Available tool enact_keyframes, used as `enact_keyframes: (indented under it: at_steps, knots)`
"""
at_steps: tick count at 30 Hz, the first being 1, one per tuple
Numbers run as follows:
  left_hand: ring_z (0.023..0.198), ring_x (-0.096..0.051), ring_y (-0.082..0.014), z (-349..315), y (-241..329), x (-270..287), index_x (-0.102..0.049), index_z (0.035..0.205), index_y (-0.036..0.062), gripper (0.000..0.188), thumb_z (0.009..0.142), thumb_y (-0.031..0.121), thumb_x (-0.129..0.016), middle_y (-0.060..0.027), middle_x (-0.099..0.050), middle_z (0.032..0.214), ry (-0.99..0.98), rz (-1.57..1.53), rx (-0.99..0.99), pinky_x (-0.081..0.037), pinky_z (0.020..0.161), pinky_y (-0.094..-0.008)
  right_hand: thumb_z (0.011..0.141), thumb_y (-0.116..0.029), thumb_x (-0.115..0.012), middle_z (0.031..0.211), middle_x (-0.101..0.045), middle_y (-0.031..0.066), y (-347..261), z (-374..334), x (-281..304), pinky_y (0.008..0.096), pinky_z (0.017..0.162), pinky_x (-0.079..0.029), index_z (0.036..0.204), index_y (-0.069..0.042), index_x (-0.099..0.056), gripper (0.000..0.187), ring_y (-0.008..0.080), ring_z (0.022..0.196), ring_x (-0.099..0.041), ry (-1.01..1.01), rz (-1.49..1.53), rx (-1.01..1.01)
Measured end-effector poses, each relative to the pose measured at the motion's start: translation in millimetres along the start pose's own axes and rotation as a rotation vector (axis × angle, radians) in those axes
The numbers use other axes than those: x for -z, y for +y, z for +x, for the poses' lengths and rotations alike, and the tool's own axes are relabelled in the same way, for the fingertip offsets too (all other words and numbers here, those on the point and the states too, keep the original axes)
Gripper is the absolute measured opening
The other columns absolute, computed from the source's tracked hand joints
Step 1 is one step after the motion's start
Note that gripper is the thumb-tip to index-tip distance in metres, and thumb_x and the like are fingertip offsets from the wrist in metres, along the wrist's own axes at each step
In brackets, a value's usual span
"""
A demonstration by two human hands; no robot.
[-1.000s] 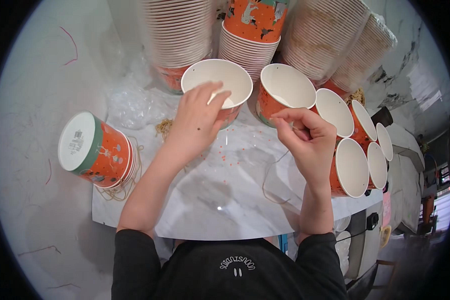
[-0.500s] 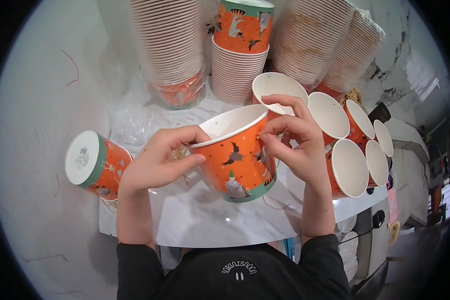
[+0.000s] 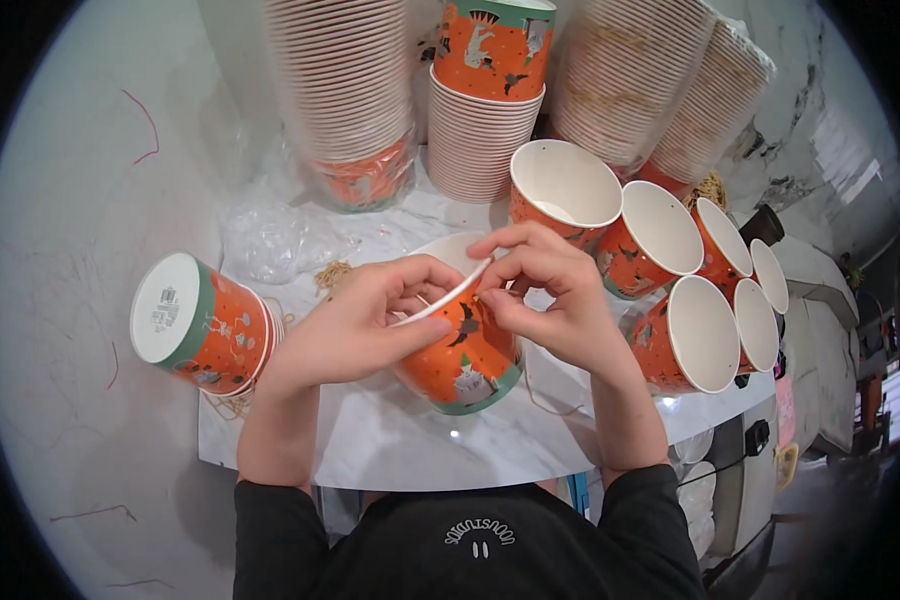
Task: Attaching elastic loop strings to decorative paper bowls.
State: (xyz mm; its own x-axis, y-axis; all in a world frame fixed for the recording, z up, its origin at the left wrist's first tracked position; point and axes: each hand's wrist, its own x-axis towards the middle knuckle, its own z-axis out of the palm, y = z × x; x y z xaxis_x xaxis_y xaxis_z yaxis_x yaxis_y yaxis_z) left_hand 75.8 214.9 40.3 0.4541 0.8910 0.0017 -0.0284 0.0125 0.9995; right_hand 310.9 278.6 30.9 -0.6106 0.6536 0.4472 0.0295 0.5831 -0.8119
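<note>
Cup [image 3: 465,355] now tilted further, rim half-hidden behind fingers [image 3: 530,265].

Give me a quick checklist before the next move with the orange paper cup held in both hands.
1. Grip: left hand and right hand both pinch the rim of the orange paper cup with the green base band: ok.
2. Cup tilted, mouth turned away from the camera: ok.
3. Whether anything is threaded at the rim under the fingertips: cannot tell.
4. Row of open orange cups on the right, apart from the held cup: ok.
5. Cup lying on its side on the left, out of the way: ok.
6. Bare part of the white marble tabletop beneath the cup: ok.
</note>
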Motion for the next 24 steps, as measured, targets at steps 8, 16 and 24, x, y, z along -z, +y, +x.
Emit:
enact_keyframes:
  at_steps: [8, 16, 24]
  knots:
    - [0.105, -0.064, -0.0093, 3, -1, 2, -0.058, 0.127, -0.0047, 0.038, 0.092, 0.002, -0.068, -0.0057, -0.067, 0.114, 0.086, 0.017, 0.006, -0.054, 0.091, -0.026, 0.079, 0.0, -0.077, 0.099, -0.069, 0.0055, 0, -6, -5, 0.0295, 0.07, -0.056, 0.099, -0.005, -0.077, 0.02, 0.0191, 0.083, -0.07, 0.042, -0.348, 0.19]
    - [0.1, -0.066, -0.0065, 3, 2, 4, -0.057, 0.129, -0.0052, 0.04, 0.09, -0.001, -0.068, -0.0059, -0.067, 0.116, 0.064, -0.027, 0.046, -0.054, 0.084, -0.0223, 0.077, 0.001, -0.078, 0.096, -0.07, 0.0059, 3, -6, -8, 0.0284, 0.067, -0.056, 0.101, -0.006, -0.08, 0.025, 0.0179, 0.081, -0.07, 0.09, -0.417, 0.238]
    - [0.087, -0.067, -0.0058, 10, -5, 7, -0.061, 0.121, -0.0055, 0.034, 0.088, -0.002, -0.068, -0.0052, -0.069, 0.106, 0.07, -0.093, 0.035, -0.055, 0.076, -0.0221, 0.077, -0.002, -0.079, 0.095, -0.072, 0.0045, 4, -6, -9, 0.0305, 0.066, -0.057, 0.097, -0.005, -0.078, 0.021, 0.021, 0.079, -0.072, 0.104, -0.433, 0.258]
